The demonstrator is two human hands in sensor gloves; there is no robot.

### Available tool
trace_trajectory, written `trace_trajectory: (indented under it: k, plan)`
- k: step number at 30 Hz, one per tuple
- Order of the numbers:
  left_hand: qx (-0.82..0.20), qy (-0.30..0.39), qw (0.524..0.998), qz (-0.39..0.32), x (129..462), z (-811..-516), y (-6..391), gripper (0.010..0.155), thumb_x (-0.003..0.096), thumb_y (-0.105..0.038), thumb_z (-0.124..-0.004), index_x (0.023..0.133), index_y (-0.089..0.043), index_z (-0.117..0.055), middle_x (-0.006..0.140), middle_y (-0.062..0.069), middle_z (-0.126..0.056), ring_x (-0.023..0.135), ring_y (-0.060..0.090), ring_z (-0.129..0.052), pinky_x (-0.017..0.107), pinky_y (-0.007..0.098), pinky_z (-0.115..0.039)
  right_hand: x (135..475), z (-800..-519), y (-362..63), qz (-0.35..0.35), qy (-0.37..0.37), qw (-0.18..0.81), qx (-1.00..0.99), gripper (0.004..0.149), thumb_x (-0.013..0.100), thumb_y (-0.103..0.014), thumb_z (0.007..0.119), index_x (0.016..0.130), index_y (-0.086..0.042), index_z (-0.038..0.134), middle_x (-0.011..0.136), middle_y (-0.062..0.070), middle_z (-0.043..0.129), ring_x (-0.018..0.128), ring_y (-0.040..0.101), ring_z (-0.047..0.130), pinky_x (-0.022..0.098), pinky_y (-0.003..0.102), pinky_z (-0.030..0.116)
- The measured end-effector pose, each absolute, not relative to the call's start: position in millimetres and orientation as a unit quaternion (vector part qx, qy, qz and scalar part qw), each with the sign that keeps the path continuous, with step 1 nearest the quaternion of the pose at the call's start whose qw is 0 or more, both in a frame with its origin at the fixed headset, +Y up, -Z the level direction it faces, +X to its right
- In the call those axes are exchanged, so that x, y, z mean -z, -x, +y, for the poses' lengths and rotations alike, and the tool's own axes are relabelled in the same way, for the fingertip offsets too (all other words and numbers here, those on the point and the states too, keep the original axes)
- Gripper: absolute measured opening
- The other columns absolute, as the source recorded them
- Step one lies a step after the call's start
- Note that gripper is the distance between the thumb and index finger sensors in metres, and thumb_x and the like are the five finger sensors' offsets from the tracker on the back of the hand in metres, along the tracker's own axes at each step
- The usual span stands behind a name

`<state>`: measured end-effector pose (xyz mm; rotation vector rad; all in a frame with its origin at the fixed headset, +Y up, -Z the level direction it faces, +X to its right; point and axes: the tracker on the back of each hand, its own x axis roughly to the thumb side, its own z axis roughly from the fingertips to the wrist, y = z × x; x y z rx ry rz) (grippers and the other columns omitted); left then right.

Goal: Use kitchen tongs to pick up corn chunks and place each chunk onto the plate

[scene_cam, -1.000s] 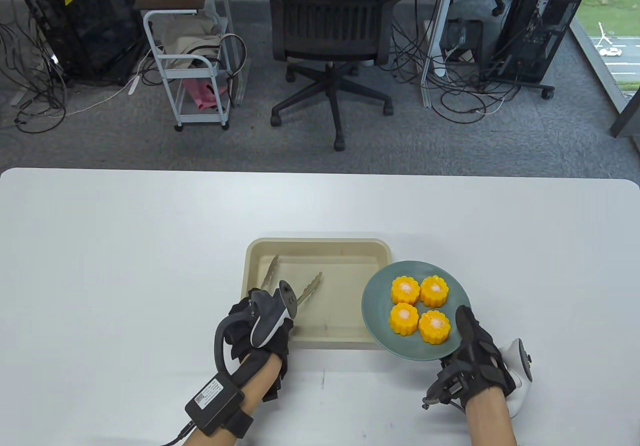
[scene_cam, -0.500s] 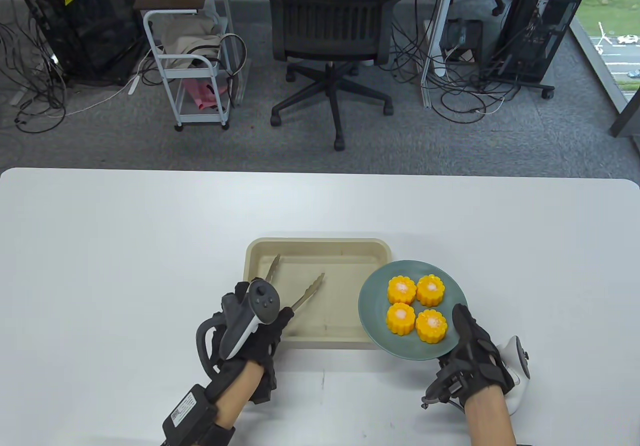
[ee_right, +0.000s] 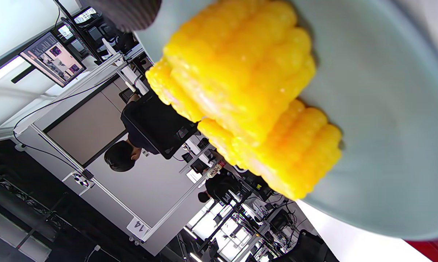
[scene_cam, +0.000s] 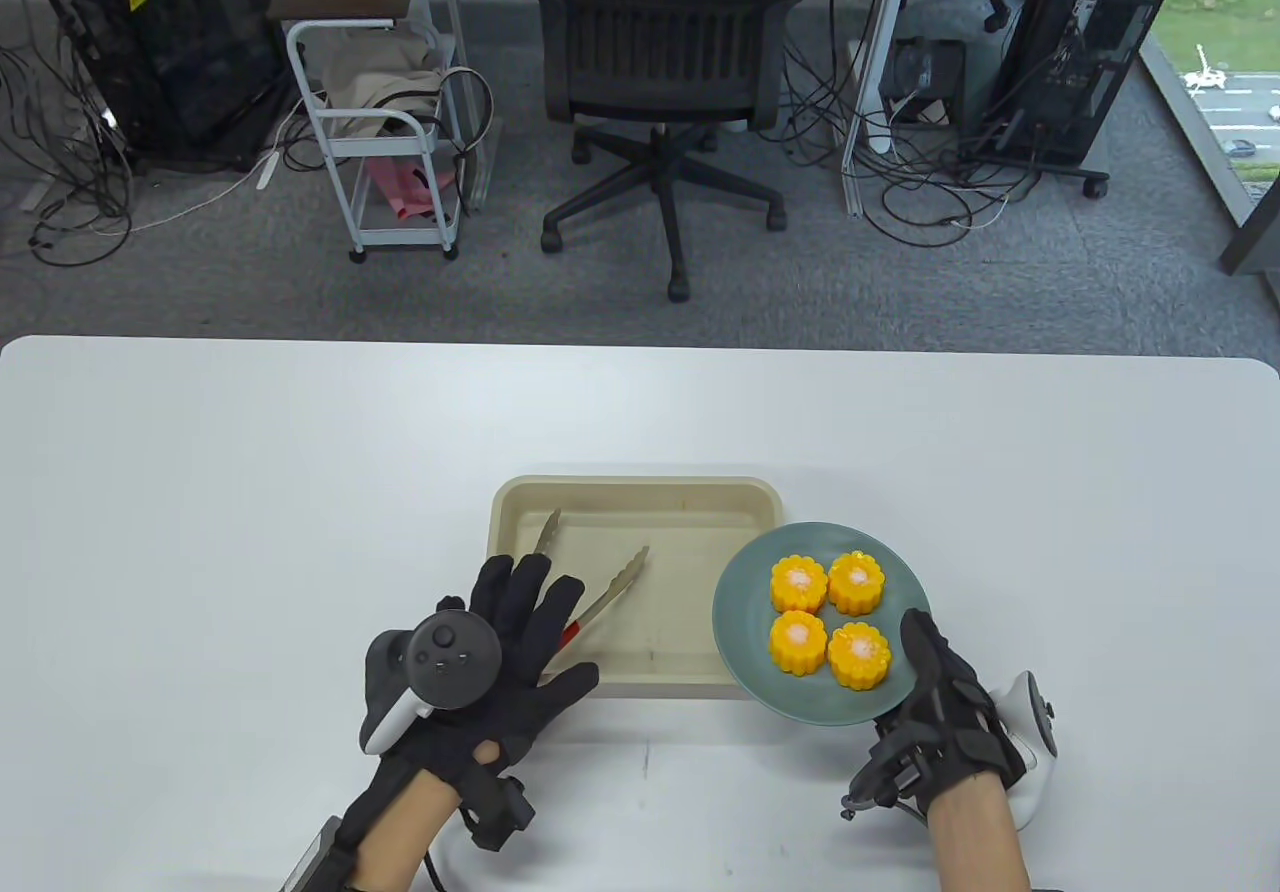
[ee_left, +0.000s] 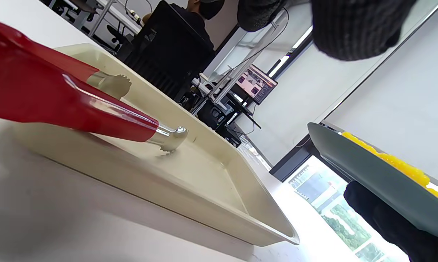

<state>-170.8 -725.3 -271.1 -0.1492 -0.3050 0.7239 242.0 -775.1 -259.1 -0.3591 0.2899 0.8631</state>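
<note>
Several yellow corn chunks (scene_cam: 830, 612) stand on the grey-green plate (scene_cam: 745, 622). My right hand (scene_cam: 940, 692) grips the plate's near right rim with the thumb on top. In the left wrist view the plate (ee_left: 368, 178) is raised and tilted over the tray's right edge. The metal tongs (scene_cam: 620, 577) lie spread apart in the beige tray (scene_cam: 640, 492), their red handle (ee_left: 59, 98) on the tray's front left rim. My left hand (scene_cam: 520, 622) is spread flat, palm down, over that handle and holds nothing. Up close, the right wrist view shows corn (ee_right: 240, 91) on the plate (ee_right: 386, 127).
The tray holds only the tongs. White tabletop (scene_cam: 250, 492) stretches to the left, right and behind it. Beyond the far edge stand an office chair (scene_cam: 665, 52), a small trolley (scene_cam: 390, 132) and computer cases with cables on the floor.
My left hand has turned palm down, straightened its fingers and let go of the tongs, sliding back towards me. The plate in my right hand has drifted slightly left.
</note>
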Motion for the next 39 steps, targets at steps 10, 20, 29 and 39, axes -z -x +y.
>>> trace_trajectory:
  k: [10,20,29,39]
  plan:
    - [-0.337,0.077,0.926,-0.154,270.8,-727.1,163.6,0.082,0.0449,-0.064,-0.066,0.114,-0.038,-0.031,0.123,-0.003,-0.011,0.115,0.031,0.005,0.067,0.078,-0.004,265.3,-780.4,-257.0,0.111,0.179,0.882,-0.422,0.057,0.053,-0.043,0.059,0.105,-0.025,0.044,0.108,0.018,0.069,0.091,0.040,0.082,0.061,0.048,0.083]
    - [-0.334,0.084,0.927,-0.152,272.2,-728.2,163.1,0.082,0.0447,-0.064,-0.066,0.114,-0.037,-0.032,0.124,0.000,-0.012,0.115,0.032,0.004,0.067,0.078,-0.003,272.9,-800.9,-291.2,0.062,0.236,0.876,-0.415,0.057,0.053,-0.044,0.058,0.106,-0.026,0.043,0.109,0.017,0.067,0.093,0.039,0.081,0.063,0.048,0.082]
    - [-0.325,0.085,0.930,-0.148,271.7,-725.9,162.1,0.082,0.0448,-0.064,-0.067,0.114,-0.037,-0.032,0.124,0.001,-0.012,0.115,0.032,0.006,0.067,0.077,-0.002,264.8,-818.5,-322.5,0.035,0.315,0.857,-0.405,0.057,0.053,-0.042,0.059,0.106,-0.030,0.042,0.112,0.015,0.062,0.098,0.042,0.072,0.067,0.053,0.074]
    - [-0.324,0.088,0.932,-0.139,271.6,-725.8,162.8,0.082,0.0451,-0.063,-0.067,0.115,-0.036,-0.033,0.124,0.002,-0.014,0.114,0.032,0.005,0.066,0.077,-0.001,258.5,-831.7,-332.7,0.062,0.366,0.841,-0.392,0.057,0.054,-0.041,0.058,0.107,-0.030,0.039,0.115,0.016,0.055,0.101,0.043,0.064,0.069,0.054,0.068]
